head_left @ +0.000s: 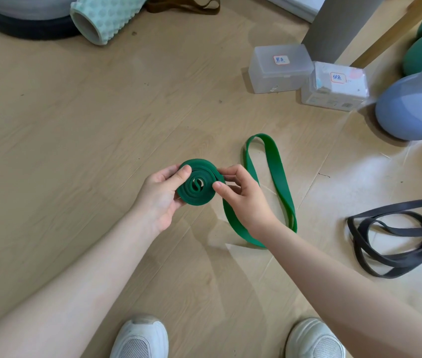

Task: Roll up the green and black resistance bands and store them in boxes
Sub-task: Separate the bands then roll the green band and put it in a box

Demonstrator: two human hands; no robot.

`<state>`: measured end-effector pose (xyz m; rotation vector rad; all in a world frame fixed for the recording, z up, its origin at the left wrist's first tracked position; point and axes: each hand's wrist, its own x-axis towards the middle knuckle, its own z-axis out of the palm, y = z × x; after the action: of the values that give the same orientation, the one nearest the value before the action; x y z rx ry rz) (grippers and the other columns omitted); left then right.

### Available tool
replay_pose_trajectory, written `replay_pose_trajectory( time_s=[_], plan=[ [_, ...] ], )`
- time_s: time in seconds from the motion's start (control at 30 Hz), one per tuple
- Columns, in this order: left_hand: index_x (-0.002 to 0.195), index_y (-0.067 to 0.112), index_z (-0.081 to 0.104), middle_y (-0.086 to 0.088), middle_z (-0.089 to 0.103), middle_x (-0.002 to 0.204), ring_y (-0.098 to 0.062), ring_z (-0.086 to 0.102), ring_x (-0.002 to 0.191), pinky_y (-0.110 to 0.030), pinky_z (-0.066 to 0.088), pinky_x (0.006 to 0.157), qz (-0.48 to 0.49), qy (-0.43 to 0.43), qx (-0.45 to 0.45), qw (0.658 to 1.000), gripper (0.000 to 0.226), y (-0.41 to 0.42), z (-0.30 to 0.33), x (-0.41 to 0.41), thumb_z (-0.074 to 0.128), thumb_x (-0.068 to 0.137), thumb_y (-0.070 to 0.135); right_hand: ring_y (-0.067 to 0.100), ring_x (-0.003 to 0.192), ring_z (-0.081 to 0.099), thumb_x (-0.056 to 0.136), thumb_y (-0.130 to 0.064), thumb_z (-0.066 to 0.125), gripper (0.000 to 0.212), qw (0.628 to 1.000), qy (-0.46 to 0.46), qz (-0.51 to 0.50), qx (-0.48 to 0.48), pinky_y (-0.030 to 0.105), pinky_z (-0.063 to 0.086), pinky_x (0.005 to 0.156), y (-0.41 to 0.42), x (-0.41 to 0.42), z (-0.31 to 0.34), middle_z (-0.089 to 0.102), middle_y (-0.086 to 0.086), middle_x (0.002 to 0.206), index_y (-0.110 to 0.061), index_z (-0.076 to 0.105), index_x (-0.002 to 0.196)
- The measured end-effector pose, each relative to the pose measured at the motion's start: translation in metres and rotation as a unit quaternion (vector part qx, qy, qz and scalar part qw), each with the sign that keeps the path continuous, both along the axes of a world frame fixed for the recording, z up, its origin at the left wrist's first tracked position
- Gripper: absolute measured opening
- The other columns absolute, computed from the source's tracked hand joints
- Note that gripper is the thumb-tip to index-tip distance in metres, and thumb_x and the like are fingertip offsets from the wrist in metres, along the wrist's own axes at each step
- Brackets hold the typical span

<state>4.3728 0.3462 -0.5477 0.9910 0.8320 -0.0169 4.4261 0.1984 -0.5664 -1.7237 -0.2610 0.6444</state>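
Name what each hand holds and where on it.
Both hold the green band at its rolled coil: the left hand grips the coil's left edge, the right hand pinches its right edge. The tail lies loose.

Pale wood-look floor (pixel 75 112) carries two lidded translucent boxes (pixel 279 68) side by side, a loose black band (pixel 395 233), the green band's unrolled tail (pixel 279 177), a blue kettlebell (pixel 411 109) and a knobbly foam roller (pixel 101 16).
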Motion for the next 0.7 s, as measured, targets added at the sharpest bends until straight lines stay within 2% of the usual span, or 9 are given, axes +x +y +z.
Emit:
replay_pose_trajectory(
  time_s=[0.07,0.17,0.23,0.33,0.37,0.43,0.53,0.6,0.7],
  plan=[
    [0.104,0.006,0.061,-0.008,0.068,0.094,-0.018,0.065,0.085,-0.032,0.056,0.07,0.002,-0.003,-0.011,1.0,0.017,-0.003,0.001,0.002,0.053,0.091,0.014,0.009,0.096,0.064,0.084,-0.018,0.067,0.022,1.0,0.007,-0.004,0.015,0.028,0.052,0.088,0.0,-0.002,0.001,0.063,-0.013,0.1,-0.032,0.055,0.096],
    [0.104,0.005,0.06,-0.01,0.067,0.096,-0.021,0.065,0.089,-0.036,0.056,0.077,0.018,-0.016,-0.057,0.998,0.019,-0.012,0.003,0.003,0.049,0.093,0.016,0.01,0.091,0.064,0.083,-0.014,0.068,0.025,0.999,0.006,-0.035,0.024,0.028,0.053,0.084,0.003,-0.002,0.004,0.063,-0.013,0.096,-0.024,0.057,0.103],
    [0.109,0.004,0.058,-0.01,0.067,0.099,-0.021,0.065,0.092,-0.037,0.054,0.083,0.016,-0.042,-0.083,0.996,0.023,-0.015,0.003,0.003,0.046,0.095,0.016,0.004,0.087,0.064,0.084,-0.011,0.066,0.024,0.999,-0.02,-0.033,0.03,0.025,0.054,0.081,0.003,0.002,0.011,0.063,-0.013,0.096,-0.019,0.057,0.106],
    [0.111,0.005,0.056,-0.01,0.067,0.1,-0.021,0.065,0.093,-0.038,0.052,0.088,-0.05,-0.06,-0.096,0.992,0.023,-0.011,0.003,0.002,0.046,0.093,0.014,-0.009,0.083,0.063,0.087,-0.004,0.06,0.027,0.998,-0.057,0.018,0.022,0.011,0.05,0.075,-0.007,0.02,0.025,0.062,-0.012,0.098,-0.009,0.058,0.114],
    [0.112,0.004,0.054,-0.01,0.067,0.102,-0.022,0.064,0.095,-0.038,0.051,0.091,-0.093,-0.047,-0.085,0.991,0.023,-0.007,0.002,0.001,0.048,0.091,0.013,-0.01,0.083,0.062,0.088,-0.003,0.058,0.028,0.998,-0.055,0.041,0.012,0.009,0.048,0.075,-0.013,0.026,0.029,0.062,-0.013,0.097,-0.01,0.058,0.115],
    [0.115,0.007,0.054,-0.009,0.066,0.11,-0.02,0.061,0.104,-0.036,0.045,0.098,-0.226,-0.007,0.003,0.974,0.028,0.001,0.001,0.001,0.055,0.088,0.014,-0.007,0.088,0.063,0.088,-0.005,0.059,0.029,0.994,-0.047,0.099,-0.029,0.012,0.049,0.08,-0.025,0.036,0.032,0.065,-0.013,0.098,-0.018,0.061,0.114],
    [0.11,0.028,0.056,0.0,0.069,0.106,-0.011,0.063,0.101,-0.025,0.047,0.091,-0.384,0.023,0.103,0.917,0.031,0.005,0.004,0.004,0.065,0.082,0.022,0.001,0.095,0.062,0.087,-0.007,0.061,0.029,0.974,-0.048,0.202,-0.088,0.017,0.049,0.088,-0.032,0.037,0.03,0.064,-0.012,0.101,-0.017,0.065,0.114],
    [0.106,0.026,0.059,0.002,0.07,0.101,-0.01,0.066,0.094,-0.02,0.051,0.08,-0.405,0.018,0.126,0.906,0.028,-0.002,0.006,0.007,0.068,0.08,0.02,0.003,0.094,0.06,0.086,-0.006,0.062,0.029,0.964,-0.072,0.238,-0.096,0.017,0.047,0.087,-0.029,0.034,0.028,0.061,-0.013,0.097,-0.013,0.065,0.114],
    [0.107,0.017,0.059,0.002,0.07,0.096,-0.012,0.068,0.088,-0.023,0.054,0.074,-0.384,0.011,0.134,0.914,0.026,-0.013,0.002,0.006,0.067,0.081,0.015,0.005,0.095,0.06,0.086,-0.006,0.062,0.028,0.961,-0.083,0.245,-0.098,0.021,0.047,0.088,-0.031,0.033,0.025,0.062,-0.012,0.098,-0.016,0.065,0.113]
  ],
)
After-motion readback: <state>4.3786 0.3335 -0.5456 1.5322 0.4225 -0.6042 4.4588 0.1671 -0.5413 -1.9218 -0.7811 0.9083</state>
